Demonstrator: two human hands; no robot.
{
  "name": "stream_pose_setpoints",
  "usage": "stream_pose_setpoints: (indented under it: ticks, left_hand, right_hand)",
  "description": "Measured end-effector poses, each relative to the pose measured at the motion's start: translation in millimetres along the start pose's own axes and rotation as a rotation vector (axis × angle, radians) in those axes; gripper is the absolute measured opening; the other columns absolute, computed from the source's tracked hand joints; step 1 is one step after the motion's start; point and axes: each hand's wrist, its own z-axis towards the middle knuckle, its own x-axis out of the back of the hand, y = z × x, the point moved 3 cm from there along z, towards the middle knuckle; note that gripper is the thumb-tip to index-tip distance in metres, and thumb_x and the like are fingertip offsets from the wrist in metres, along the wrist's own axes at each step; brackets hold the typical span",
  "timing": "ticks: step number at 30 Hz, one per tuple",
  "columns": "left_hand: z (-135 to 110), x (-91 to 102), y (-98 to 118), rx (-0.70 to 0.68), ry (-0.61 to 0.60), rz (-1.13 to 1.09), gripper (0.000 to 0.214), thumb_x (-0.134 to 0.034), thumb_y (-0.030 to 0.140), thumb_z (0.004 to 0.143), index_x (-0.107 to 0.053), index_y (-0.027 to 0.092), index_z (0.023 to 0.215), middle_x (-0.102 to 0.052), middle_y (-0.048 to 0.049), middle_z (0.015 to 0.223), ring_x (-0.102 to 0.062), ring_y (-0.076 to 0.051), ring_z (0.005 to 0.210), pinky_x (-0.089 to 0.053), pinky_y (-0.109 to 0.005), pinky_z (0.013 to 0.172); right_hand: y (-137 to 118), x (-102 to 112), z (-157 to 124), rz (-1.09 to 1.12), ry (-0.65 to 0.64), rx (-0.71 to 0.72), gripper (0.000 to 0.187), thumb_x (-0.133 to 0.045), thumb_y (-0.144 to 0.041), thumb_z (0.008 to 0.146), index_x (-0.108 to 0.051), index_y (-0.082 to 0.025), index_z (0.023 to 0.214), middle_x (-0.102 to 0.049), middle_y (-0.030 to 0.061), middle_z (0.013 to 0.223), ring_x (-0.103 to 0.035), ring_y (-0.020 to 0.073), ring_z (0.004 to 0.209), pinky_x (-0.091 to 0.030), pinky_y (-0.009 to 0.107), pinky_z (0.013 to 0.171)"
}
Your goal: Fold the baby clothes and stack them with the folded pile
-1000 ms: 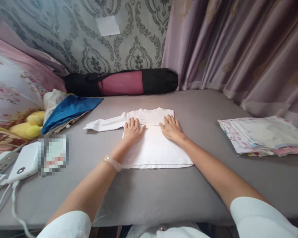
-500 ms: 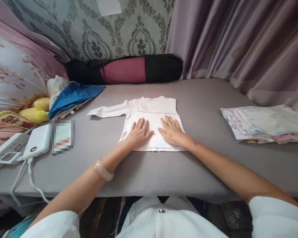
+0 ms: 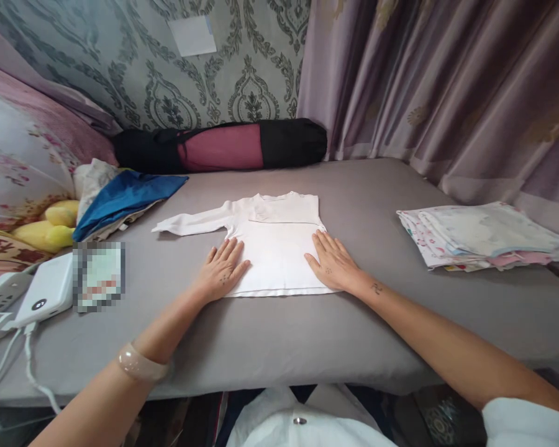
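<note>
A small white long-sleeved shirt (image 3: 279,257) lies flat on the grey bed sheet (image 3: 279,341). One sleeve stretches out to the left, while the other is folded across the chest below the neckline. My left hand (image 3: 222,268) rests flat with fingers spread on the shirt's left edge. On the right edge lies my right hand (image 3: 334,259), palm down, fingers extended and the thumb apart. Neither hand grips the cloth. A pale bangle (image 3: 141,363) circles my left wrist.
At right sits a stack of folded clothes (image 3: 484,233). Left are a blue garment pile (image 3: 128,195), a white power bank (image 3: 49,288) with cables, a power strip (image 3: 4,292) and a blurred-out packet (image 3: 100,276). A black and maroon long bag (image 3: 223,146) lies along the wall.
My left hand has slid outward from the shirt's middle to its left edge. My right hand has shifted slightly outward to the right edge. The camera view has tilted up a little.
</note>
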Motion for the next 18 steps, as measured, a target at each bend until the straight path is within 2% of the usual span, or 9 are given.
stream_pose_setpoints:
  ticks: [4, 8, 11, 15, 18]
  left_hand:
    - [-7, 7.6, -2, -0.050, -0.008, 0.034, 0.069, -0.021, 0.057, 0.097, -0.028, 0.017, 0.152, -0.022, -0.0092, 0.160, -0.017, -0.026, 0.149, -0.017, -0.047, 0.119]
    - [-5, 25.7, -3, -0.149, 0.085, 0.030, 0.056, -0.026, 0.051, 0.098, -0.047, 0.021, 0.140, -0.044, -0.0101, 0.150, -0.041, -0.025, 0.137, -0.033, -0.042, 0.112]
    - [7, 34.4, -1, -0.137, 0.158, 0.009, 0.045, -0.027, 0.043, 0.099, -0.059, 0.022, 0.123, -0.057, -0.0101, 0.136, -0.055, -0.025, 0.122, -0.040, -0.041, 0.105]
    - [23, 33.4, 2, -0.132, 0.194, -0.014, 0.043, -0.034, 0.042, 0.097, -0.054, 0.017, 0.127, -0.052, -0.0148, 0.139, -0.052, -0.029, 0.125, -0.040, -0.044, 0.105]
    - [30, 34.1, -4, -0.170, 0.176, -0.095, 0.043, -0.037, 0.044, 0.095, -0.057, 0.018, 0.123, -0.055, -0.0147, 0.136, -0.055, -0.029, 0.120, -0.043, -0.042, 0.100]
  right_hand:
    - [7, 0, -3, -0.029, 0.028, 0.048, 0.068, -0.022, -0.047, 0.098, -0.029, -0.005, 0.151, -0.022, 0.0148, 0.159, -0.020, 0.0259, 0.147, -0.020, 0.044, 0.119]
    - [10, 7, 2, -0.078, 0.114, 0.112, 0.059, -0.028, -0.043, 0.098, -0.042, -0.009, 0.144, -0.037, 0.0161, 0.153, -0.034, 0.0280, 0.141, -0.025, 0.045, 0.116]
    - [9, 12, 11, -0.124, 0.179, 0.165, 0.051, -0.028, -0.038, 0.099, -0.054, -0.010, 0.132, -0.051, 0.0175, 0.142, -0.047, 0.0291, 0.129, -0.030, 0.045, 0.112]
    - [11, 11, 21, -0.150, 0.260, 0.162, 0.048, -0.031, -0.037, 0.099, -0.053, -0.007, 0.131, -0.051, 0.0185, 0.140, -0.047, 0.0290, 0.128, -0.035, 0.041, 0.107]
    - [14, 12, 23, -0.156, 0.244, 0.185, 0.043, -0.035, -0.034, 0.099, -0.053, -0.010, 0.129, -0.053, 0.0170, 0.139, -0.049, 0.0275, 0.125, -0.039, 0.039, 0.102]
